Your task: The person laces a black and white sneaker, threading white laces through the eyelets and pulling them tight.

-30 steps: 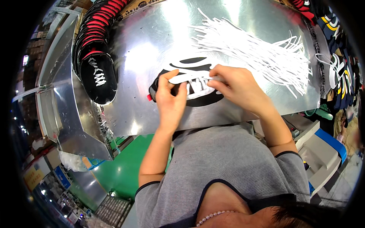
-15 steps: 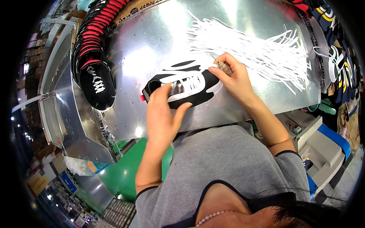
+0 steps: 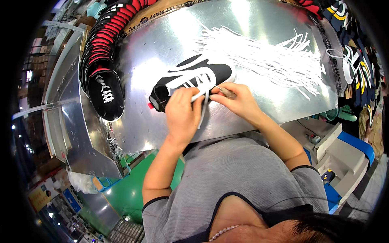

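A black shoe upper [image 3: 194, 75] with white trim lies on the shiny metal table [image 3: 162, 36], toe pointing right. My left hand [image 3: 182, 117] rests on its near side and pinches a white lace [image 3: 202, 111] that hangs over the fingers. My right hand [image 3: 241, 101] is just right of it, fingers closed on a small thin tool [image 3: 226, 92] whose tip points at the shoe's lacing area. The two hands nearly touch.
A loose pile of white laces [image 3: 267, 56] spreads over the table's right half. A curved row of black and red shoes [image 3: 101, 56] lines the left edge. More dark shoes [image 3: 356, 60] hang at the right. A green floor area [image 3: 125, 194] lies below the table.
The shoe has been turned and shifted right. My left hand moved up onto it and took the lace. My right hand came down from the shoe's far end to beside the left hand.
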The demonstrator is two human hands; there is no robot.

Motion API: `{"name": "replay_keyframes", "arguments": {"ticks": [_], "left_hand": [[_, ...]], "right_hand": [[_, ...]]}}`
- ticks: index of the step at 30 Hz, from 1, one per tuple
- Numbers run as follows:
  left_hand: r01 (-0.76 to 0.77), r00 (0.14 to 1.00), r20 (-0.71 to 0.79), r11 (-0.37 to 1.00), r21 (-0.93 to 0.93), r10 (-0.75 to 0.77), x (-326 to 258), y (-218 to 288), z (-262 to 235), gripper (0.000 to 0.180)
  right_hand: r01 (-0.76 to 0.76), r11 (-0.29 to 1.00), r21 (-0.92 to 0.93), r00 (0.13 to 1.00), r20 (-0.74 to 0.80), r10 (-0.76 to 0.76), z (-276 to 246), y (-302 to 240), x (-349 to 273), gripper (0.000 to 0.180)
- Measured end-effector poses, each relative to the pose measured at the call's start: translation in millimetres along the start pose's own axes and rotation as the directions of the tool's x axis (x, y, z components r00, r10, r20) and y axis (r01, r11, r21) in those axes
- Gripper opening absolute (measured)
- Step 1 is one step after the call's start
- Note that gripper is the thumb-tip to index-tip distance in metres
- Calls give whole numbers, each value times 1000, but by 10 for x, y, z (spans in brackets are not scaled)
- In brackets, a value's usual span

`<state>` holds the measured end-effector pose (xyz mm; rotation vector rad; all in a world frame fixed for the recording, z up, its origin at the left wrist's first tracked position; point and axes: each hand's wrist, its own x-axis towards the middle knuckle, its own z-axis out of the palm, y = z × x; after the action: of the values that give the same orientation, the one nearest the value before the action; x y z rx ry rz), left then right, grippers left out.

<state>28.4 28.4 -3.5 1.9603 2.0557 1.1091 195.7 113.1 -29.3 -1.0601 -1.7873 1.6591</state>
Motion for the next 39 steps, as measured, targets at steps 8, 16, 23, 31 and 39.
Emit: {"name": "replay_keyframes", "arguments": {"ticks": [8, 16, 23, 31, 39], "left_hand": [[-45, 999, 2, 999, 5, 45, 75, 5, -80, 23], [220, 922, 334, 975, -28, -198, 98, -198, 30, 24], [318, 884, 404, 936, -150, -236, 181, -267, -5, 36], [296, 916, 292, 955, -22, -276, 165, -211, 143, 24], [173, 945, 272, 983, 62, -184, 181, -234, 138, 24]], "right_hand": [[-268, 936, 229, 920, 349, 178, 4, 28, -150, 12], [19, 944, 330, 991, 117, -61, -60, -61, 162, 11], [116, 927, 357, 993, -44, -107, 7, 11, 556, 12], [37, 943, 329, 992, -125, 5, 15, 55, 511, 12], [94, 991, -92, 995, 26, -92, -45, 130, -76, 19]]}}
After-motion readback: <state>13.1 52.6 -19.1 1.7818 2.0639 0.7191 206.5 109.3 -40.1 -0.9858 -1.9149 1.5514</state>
